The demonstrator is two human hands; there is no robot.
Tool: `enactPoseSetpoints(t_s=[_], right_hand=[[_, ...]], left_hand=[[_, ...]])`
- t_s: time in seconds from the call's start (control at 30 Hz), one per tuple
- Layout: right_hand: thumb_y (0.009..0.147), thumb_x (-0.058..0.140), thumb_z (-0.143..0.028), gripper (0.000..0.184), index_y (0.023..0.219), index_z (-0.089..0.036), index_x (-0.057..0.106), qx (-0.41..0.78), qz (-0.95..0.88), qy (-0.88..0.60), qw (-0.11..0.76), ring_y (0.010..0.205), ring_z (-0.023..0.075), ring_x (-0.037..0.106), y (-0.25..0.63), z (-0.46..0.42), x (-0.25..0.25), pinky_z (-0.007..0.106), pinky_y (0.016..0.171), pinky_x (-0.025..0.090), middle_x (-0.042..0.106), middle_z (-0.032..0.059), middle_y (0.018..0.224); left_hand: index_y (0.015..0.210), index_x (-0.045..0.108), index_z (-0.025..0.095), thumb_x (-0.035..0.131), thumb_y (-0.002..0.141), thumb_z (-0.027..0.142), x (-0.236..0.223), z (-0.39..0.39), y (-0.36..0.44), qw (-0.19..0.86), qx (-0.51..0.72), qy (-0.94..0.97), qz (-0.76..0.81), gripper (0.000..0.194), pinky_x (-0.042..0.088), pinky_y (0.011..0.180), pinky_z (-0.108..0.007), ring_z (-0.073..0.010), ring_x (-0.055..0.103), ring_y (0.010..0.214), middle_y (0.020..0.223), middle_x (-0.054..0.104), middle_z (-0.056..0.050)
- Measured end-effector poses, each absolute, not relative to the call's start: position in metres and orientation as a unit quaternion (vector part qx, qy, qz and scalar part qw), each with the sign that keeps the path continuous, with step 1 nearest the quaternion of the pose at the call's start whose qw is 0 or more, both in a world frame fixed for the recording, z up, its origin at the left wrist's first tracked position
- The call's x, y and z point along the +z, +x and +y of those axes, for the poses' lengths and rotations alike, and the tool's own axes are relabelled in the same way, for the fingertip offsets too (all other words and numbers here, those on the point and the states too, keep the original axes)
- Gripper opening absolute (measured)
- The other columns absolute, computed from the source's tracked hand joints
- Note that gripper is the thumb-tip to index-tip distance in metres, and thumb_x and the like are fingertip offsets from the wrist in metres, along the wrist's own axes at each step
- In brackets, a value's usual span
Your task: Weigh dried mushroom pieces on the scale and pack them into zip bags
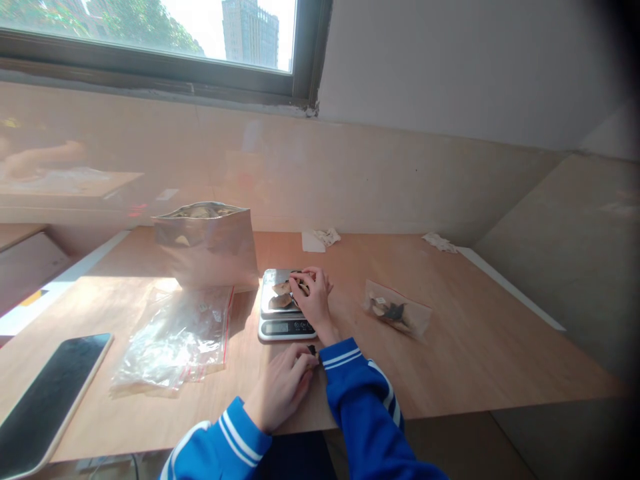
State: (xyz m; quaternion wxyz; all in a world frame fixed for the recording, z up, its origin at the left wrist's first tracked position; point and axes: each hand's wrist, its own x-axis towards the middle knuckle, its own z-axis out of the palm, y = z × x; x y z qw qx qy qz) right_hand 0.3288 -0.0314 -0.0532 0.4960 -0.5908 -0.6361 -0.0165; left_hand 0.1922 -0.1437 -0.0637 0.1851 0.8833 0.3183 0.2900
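Observation:
A kitchen scale (pixel 288 328) with a steel plate stands at the middle of the table. Several brown, dried-looking slices (pixel 281 302) lie on its plate. Over the plate's right side, my right hand (pixel 314 300) has its fingers curled in a pinch on one of the dark-edged dried slices (pixel 303 288). In front of the scale, my left hand (pixel 286 381) rests near the table with fingers bent, a small dark dried piece (pixel 313 350) at its fingertips. What exactly these dried pieces are cannot be made out.
An upright silver foil bag (pixel 205 247) stands open behind flat clear zip bags (pixel 175 337). A phone (pixel 53 397) lies at the left edge. To the right is a filled clear zip bag (pixel 397 312). Crumpled tissues (pixel 327 237) lie by the wall.

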Motion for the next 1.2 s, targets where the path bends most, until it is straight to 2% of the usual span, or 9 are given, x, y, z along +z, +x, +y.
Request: enactPoseSetpoints(t_s=[0.2,0.33,0.53,0.8,1.0,1.2], right_hand=[[0.094,0.043,-0.037,0.029,0.103,-0.026,0.068,0.006,-0.593,-0.611,0.525,0.102,0.0199,0.052,0.338,-0.032,-0.052,0.036,0.091,0.030,0.057,0.0055,0.107],[0.098,0.033,-0.034,0.038,0.096,-0.023,0.068,0.014,-0.544,-0.621,0.565,0.100,0.0203,0.053,0.347,-0.032,-0.053,0.038,0.093,0.030,0.059,0.0066,0.100],[0.098,0.029,-0.032,0.041,0.083,-0.020,0.064,0.022,-0.527,-0.595,0.606,0.093,0.0204,0.055,0.349,-0.045,-0.048,0.037,0.089,0.033,0.063,0.0059,0.091],[0.098,0.027,-0.032,0.046,0.065,-0.021,0.056,0.056,-0.625,-0.457,0.631,0.061,0.0156,0.052,0.342,-0.062,-0.050,0.032,0.067,0.039,0.056,0.0011,0.061],[0.097,0.025,-0.038,0.051,0.060,-0.021,0.055,0.016,-0.734,-0.308,0.605,0.051,0.0140,0.050,0.320,-0.080,-0.057,0.031,0.056,0.036,0.057,0.0020,0.053],[0.095,0.027,-0.040,0.051,0.053,-0.023,0.049,-0.011,-0.722,-0.315,0.616,0.044,0.0130,0.046,0.315,-0.086,-0.064,0.030,0.049,0.033,0.052,0.0013,0.046]], left_hand=[[0.105,0.055,0.020,0.041,0.090,0.013,-0.065,-0.143,0.192,0.184,0.293,0.885,0.312,0.022,0.054,0.077,-0.032,-0.0178,0.062,0.090,0.104,0.060,-0.009],[0.105,0.055,0.019,0.041,0.090,0.012,-0.066,-0.142,0.191,0.181,0.295,0.888,0.305,0.022,0.054,0.076,-0.031,-0.0174,0.062,0.089,0.103,0.060,-0.010],[0.103,0.056,0.019,0.046,0.087,0.009,-0.058,-0.146,0.190,0.154,0.360,0.880,0.268,0.021,0.054,0.073,-0.028,-0.0165,0.062,0.087,0.097,0.062,-0.008],[0.103,0.057,0.019,0.056,0.081,0.002,-0.059,-0.149,0.179,0.064,0.507,0.809,0.292,0.028,0.054,0.083,-0.026,-0.0157,0.060,0.097,0.099,0.056,-0.007],[0.098,0.060,0.019,0.056,0.081,0.001,-0.065,-0.148,0.177,0.035,0.519,0.793,0.317,0.025,0.054,0.084,-0.026,-0.0152,0.061,0.094,0.096,0.056,-0.005],[0.100,0.060,0.019,0.055,0.082,0.003,-0.066,-0.147,0.179,0.037,0.514,0.797,0.315,0.025,0.054,0.084,-0.026,-0.0149,0.062,0.094,0.098,0.056,-0.006]])
